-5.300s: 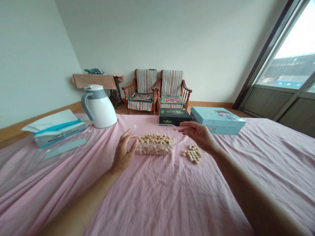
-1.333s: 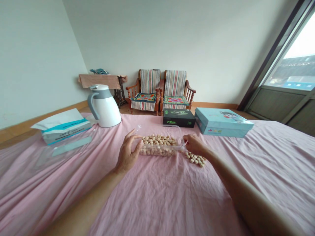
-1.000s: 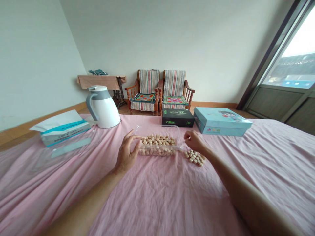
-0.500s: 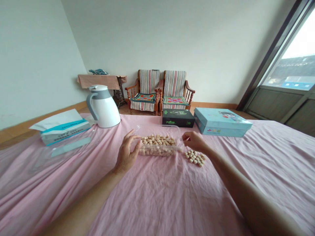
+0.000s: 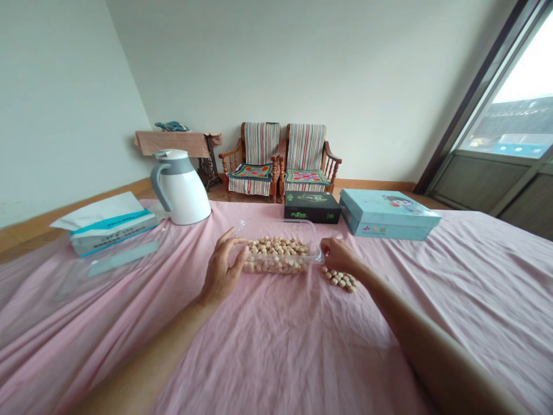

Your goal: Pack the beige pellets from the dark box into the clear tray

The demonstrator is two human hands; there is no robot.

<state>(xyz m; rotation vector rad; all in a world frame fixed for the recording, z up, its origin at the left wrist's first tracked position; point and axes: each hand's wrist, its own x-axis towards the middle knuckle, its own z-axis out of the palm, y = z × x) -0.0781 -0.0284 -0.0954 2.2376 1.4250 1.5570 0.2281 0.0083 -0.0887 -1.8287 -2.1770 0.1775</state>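
A clear plastic box (image 5: 315, 233) full of small beige nuts (image 5: 276, 253) lies on the pink cloth (image 5: 276, 346). My left hand (image 5: 222, 271) cups the box's left end, fingers curved against it. At the box's right end my right hand (image 5: 337, 255) is down on the cloth, fingers closed over the near edge of a small pile of loose nuts (image 5: 341, 279). What the fingers pinch is hidden.
A white kettle (image 5: 179, 187) and a white-and-teal paper bag (image 5: 106, 225) sit at the left. A black box (image 5: 311, 207) and a light blue box (image 5: 389, 214) lie behind the nuts. Two striped wooden chairs (image 5: 285, 161) stand by the far wall.
My right hand, raised by the box's right end half a second ago, has dropped onto the loose nut pile. The left hand has stayed against the box.
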